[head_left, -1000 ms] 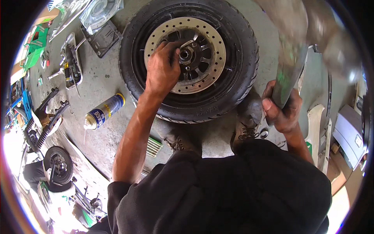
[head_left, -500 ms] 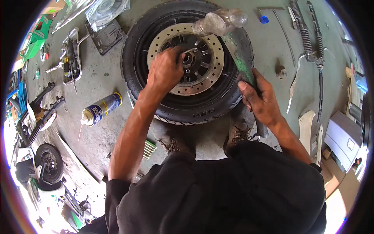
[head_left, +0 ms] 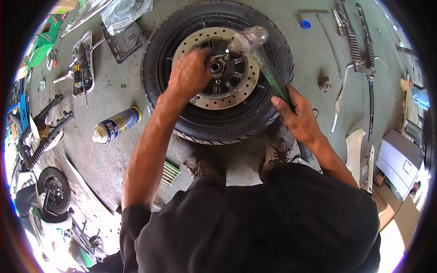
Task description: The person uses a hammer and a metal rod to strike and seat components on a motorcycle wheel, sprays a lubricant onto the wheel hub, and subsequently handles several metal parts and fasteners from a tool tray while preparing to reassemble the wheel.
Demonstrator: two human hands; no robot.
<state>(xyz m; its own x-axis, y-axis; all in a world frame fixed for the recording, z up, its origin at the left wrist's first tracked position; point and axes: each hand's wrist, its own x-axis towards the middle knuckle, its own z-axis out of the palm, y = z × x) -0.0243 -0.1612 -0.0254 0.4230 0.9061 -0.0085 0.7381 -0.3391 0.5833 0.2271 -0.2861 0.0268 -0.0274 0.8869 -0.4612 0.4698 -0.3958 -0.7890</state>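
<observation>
A wheel with a black tyre lies flat on the floor before my boots, its drilled brake disc facing up. My left hand is closed over the hub's left side, gripping a slim metal tool. That tool's tip meets the disc's hub area near a bolt; my fingers hide the rest, so its exact kind cannot be told. My right hand grips the green handle of a hammer. The hammer's metal head is over the disc's upper right, close to the tool's tip.
Left of the wheel lie a spray can with a red straw and a dark plastic tray. Fork legs, a T-handle tool and a blue cap lie to the right. A grey box stands at far right.
The hammer head has come down and left, closer to the tool's tip, with my right hand shifting slightly up and left. My left hand stays at the hub.
</observation>
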